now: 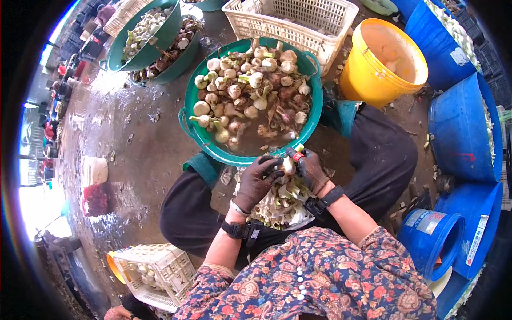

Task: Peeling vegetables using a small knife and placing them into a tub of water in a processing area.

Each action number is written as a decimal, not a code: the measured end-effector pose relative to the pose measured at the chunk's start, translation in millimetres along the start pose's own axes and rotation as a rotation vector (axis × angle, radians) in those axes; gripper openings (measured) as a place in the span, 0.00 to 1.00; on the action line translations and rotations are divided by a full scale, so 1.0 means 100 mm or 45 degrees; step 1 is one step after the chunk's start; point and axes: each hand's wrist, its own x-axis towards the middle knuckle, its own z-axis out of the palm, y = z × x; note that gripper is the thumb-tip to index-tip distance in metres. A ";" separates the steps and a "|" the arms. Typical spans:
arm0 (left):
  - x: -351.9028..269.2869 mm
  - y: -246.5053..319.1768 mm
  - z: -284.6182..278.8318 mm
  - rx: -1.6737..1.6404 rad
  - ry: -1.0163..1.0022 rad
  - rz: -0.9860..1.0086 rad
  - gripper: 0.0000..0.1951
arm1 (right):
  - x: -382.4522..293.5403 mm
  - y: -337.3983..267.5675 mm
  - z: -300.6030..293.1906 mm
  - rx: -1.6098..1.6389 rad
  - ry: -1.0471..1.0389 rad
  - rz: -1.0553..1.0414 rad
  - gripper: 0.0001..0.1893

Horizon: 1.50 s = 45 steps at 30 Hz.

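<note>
A pale garlic bulb [289, 165] is held between my two hands, just past the near rim of a green plastic tub [185, 120]. My left hand [258, 180], in a dark glove, grips the bulb from the left. On its other side my right hand [313, 170], also gloved, closes against it. A small red piece [297, 156] shows at the right fingers; whether it is a tool handle or a wrap is unclear. Garlic peels and leaf trimmings [280, 204] heap in my lap below. Many garlic bulbs [252, 80] lie in murky water in the tub.
A yellow bucket [360, 76] and a cream plastic crate [280, 30] stand beyond the tub. Blue barrels [460, 132] line the right. Stacked green basins [160, 52] hold garlic at upper left. Near a tipped crate [168, 272], another person's hand [118, 313] shows. The floor is wet.
</note>
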 end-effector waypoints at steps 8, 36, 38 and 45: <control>-0.06 0.01 -0.01 0.224 -0.061 0.005 0.08 | 0.00 0.05 0.00 -0.224 -0.010 -0.110 0.12; -0.07 0.08 0.07 0.485 -0.070 0.008 0.06 | 0.09 0.21 -0.13 -0.079 0.055 0.181 0.12; -0.18 0.06 0.11 0.398 -0.163 0.139 0.07 | 0.08 0.20 -0.19 0.246 -0.044 0.329 0.12; -0.41 0.00 -0.09 0.531 -0.512 -0.536 0.16 | 0.17 0.21 -0.34 0.473 -0.543 0.189 0.12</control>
